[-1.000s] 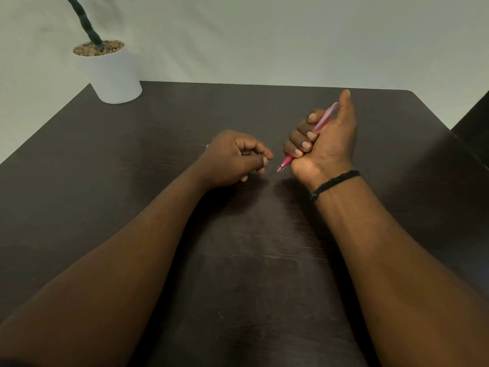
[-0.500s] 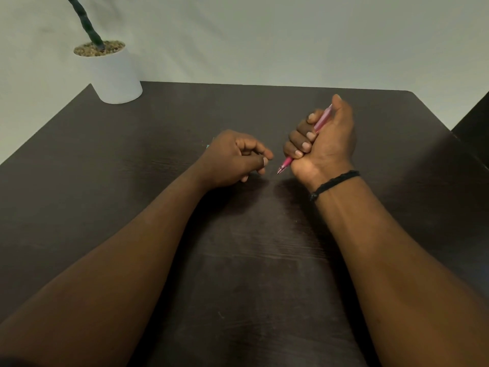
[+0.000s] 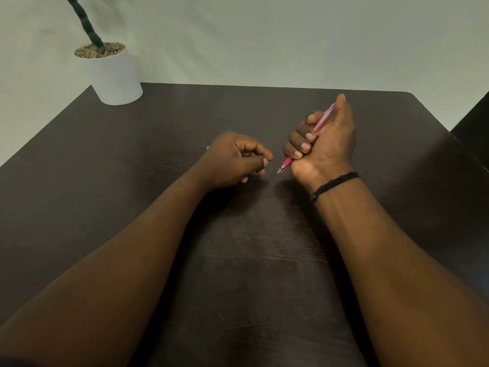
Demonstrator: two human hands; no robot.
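Observation:
My right hand (image 3: pixel 324 144) grips a pink pen (image 3: pixel 321 123) in a fist, held just above the dark table (image 3: pixel 251 260). The pen's tip (image 3: pixel 280 170) points down and left toward my left hand, and its top end lies against my raised thumb. A black braided band (image 3: pixel 334 184) sits on that wrist. My left hand (image 3: pixel 232 160) rests on the table with its fingers curled in and the thumb near the index fingertip. Nothing shows in its grip, and the palm is hidden. A small teal bit (image 3: pixel 207 147) peeks out from behind it.
A white pot (image 3: pixel 116 78) with pebbles and a dark twisted stem stands on the table's far left corner. A pale wall lies behind the table. A dark piece of furniture (image 3: pixel 473 128) is at the right edge.
My right thumb bent down onto the pen's top half a second ago and is now raised again. My left index finger has lifted slightly off the thumb. Both arms stay in place.

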